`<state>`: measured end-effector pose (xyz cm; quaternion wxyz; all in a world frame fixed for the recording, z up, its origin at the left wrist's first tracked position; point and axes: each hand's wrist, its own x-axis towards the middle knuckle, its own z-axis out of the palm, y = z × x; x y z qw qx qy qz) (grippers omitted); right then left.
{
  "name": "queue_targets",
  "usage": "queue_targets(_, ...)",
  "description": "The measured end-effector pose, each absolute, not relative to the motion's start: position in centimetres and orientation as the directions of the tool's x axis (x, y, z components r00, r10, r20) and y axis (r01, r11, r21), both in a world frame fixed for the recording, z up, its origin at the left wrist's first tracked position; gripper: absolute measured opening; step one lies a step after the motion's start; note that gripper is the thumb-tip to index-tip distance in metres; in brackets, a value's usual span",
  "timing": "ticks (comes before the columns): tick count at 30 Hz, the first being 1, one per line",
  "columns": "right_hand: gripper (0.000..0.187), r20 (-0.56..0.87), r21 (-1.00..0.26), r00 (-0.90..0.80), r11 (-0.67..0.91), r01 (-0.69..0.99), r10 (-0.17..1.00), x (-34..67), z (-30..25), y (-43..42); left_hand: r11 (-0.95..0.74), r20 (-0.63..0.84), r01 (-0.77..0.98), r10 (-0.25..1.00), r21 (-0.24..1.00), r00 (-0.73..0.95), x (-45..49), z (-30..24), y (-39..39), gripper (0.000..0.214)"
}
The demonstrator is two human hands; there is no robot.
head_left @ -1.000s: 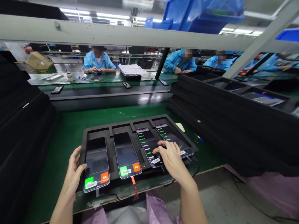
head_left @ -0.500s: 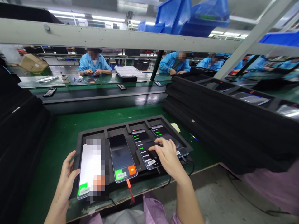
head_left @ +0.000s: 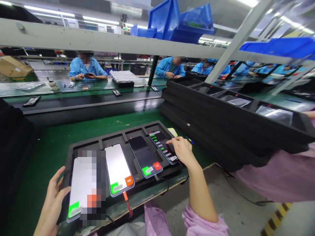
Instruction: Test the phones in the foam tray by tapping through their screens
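A black foam tray point(head_left: 98, 144) lies on the green bench and holds several phones side by side. My right hand point(head_left: 181, 150) rests on the rightmost phone point(head_left: 162, 146), a fingertip touching its screen of green and white list lines. My left hand point(head_left: 52, 200) is open with fingers spread, its thumb at the left edge of the leftmost phone point(head_left: 81, 186), whose screen is bright white. The second phone point(head_left: 118, 170) is also white with green and orange buttons. The third phone point(head_left: 145, 157) is dark with green and red buttons.
A tall stack of black foam trays point(head_left: 221, 121) fills the right side, another dark stack point(head_left: 12, 137) the left. Beyond lies a conveyor point(head_left: 86, 105) with loose phones. People in blue coats work at the far bench. Blue bins point(head_left: 172, 19) sit on the overhead shelf.
My right hand moved from the third phone to the rightmost one. The second phone's screen turned white, and the third went dark with buttons. The view swung to the right.
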<state>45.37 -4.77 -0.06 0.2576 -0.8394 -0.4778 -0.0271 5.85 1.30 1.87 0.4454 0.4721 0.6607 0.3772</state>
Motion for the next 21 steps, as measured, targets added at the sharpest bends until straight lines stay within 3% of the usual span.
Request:
queue_targets(3, 0.051, 0.315, -0.413, 0.514, -0.373, 0.831, 0.798, 45.2, 0.1, -4.5, 0.321, -0.292, 0.209, 0.943, 0.924, -0.160, 5.9, 2.2, 1.3, 0.055)
queue_targets(11, 0.052, 0.377, -0.443, 0.423, -0.241, 0.864, 0.824, 43.7, -0.2, -5.7, 0.262, -0.231, 0.222, 0.960, 0.939, -0.157, 5.6, 1.3, 1.6, 0.051)
queue_targets(13, 0.054, 0.409, -0.451, 0.442, -0.245, 0.858, 0.798, 43.5, 0.0, -6.3, 0.166, -0.119, 0.272, 0.976, 0.948, -0.180, 5.0, 0.1, 1.7, 0.043)
queue_targets(15, 0.056, 0.456, -0.460, 0.463, -0.244, 0.854, 0.760, 43.5, 0.1, -7.1, -0.022, 0.100, 0.376, 0.977, 0.927, -0.189, 4.0, -1.2, 1.6, 0.030)
queue_targets(18, 0.053, 0.525, -0.469, 0.468, -0.217, 0.856, 0.711, 44.0, -0.3, -8.5, -0.366, 0.459, 0.491, 0.885, 0.790, -0.079, 2.5, -2.9, 1.2, 0.021)
queue_targets(21, 0.048, 0.541, -0.456, 0.450, -0.202, 0.867, 0.711, 44.8, -1.3, -9.7, -0.582, 0.631, 0.473, 0.772, 0.661, 0.068, 1.6, -4.0, 0.6, 0.023)
